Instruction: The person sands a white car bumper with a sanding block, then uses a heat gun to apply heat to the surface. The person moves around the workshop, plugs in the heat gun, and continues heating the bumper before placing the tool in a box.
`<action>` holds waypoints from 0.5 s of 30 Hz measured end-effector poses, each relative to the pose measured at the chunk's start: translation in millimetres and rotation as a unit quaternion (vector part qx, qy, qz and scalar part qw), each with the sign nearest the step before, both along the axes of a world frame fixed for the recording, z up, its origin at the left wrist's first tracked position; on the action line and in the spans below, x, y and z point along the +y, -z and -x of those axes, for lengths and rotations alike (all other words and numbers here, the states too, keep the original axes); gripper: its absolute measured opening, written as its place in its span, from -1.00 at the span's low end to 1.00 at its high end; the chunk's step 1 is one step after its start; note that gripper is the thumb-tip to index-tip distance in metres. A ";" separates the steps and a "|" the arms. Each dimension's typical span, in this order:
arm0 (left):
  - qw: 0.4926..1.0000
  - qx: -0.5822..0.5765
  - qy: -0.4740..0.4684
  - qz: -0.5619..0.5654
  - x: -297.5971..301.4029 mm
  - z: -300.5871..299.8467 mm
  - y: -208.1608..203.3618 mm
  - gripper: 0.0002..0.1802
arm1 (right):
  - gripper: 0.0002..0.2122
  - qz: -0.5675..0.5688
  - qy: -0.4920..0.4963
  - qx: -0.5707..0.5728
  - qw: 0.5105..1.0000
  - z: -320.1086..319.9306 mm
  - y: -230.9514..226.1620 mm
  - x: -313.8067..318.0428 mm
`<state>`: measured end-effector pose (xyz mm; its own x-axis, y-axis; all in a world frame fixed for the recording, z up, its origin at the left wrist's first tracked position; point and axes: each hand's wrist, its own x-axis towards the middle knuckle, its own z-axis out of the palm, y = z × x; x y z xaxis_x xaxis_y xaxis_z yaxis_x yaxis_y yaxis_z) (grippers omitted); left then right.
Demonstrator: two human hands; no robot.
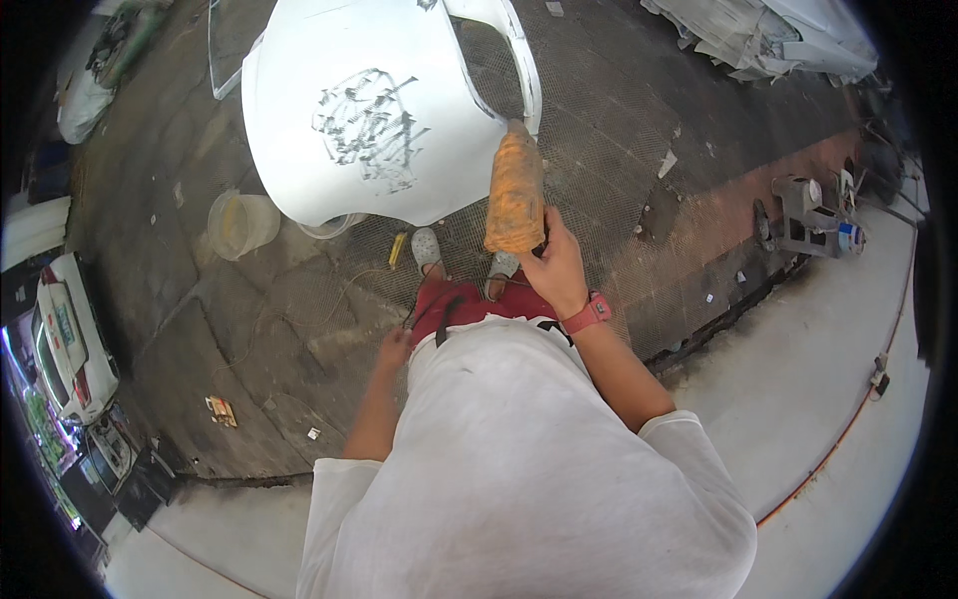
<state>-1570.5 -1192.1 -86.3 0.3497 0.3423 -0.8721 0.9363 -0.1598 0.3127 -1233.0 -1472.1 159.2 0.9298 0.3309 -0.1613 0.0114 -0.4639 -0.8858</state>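
My right hand [557, 270] is closed around the lower end of a dusty, orange, tapered tool [516, 195]. Its narrow dark tip meets the lower right edge of a white car body panel [289, 130] in the view; whether they touch, I cannot tell. Dark grey scribbled marks cover the panel's middle. By the left side of my red shorts hangs my left hand [396, 345], slightly blurred. A thin dark cord [407, 317] runs close to its fingers, and I cannot make out whether they hold it.
A translucent bucket [242, 226] stands left of my feet, with another round rim partly under the panel. A thin cable [344, 292] trails over the dark floor. At right stands a grey stool-like stand [804, 215]; plastic-covered material [768, 35] lies far right. A white car [72, 334] is at left.
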 end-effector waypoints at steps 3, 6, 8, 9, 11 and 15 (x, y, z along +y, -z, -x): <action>1.000 0.010 -0.003 0.012 24.7 -11.9 -9.8 -0.51 | -0.42 -0.001 0.067 -0.040 0.997 10.6 18.8 11.2; 0.999 -0.012 0.025 0.021 47.2 -31.8 -20.3 -0.52 | -0.42 0.025 0.096 -0.021 0.995 14.3 3.5 27.2; 0.996 -0.047 0.075 0.012 65.5 -38.9 -20.4 -0.52 | -0.42 0.025 0.097 -0.023 0.995 17.1 -2.6 39.0; 0.995 -0.042 0.090 0.012 72.5 -52.7 -30.7 -0.51 | -0.42 0.025 0.101 -0.027 0.994 16.8 -3.7 44.4; 0.992 -0.031 0.123 0.012 88.3 -75.6 -56.8 -0.50 | -0.43 0.039 0.116 -0.054 0.991 18.9 7.3 53.0; 0.992 -0.055 0.110 0.031 137.9 -62.4 6.9 -0.47 | -0.46 0.031 0.144 -0.085 0.985 5.8 -9.4 88.4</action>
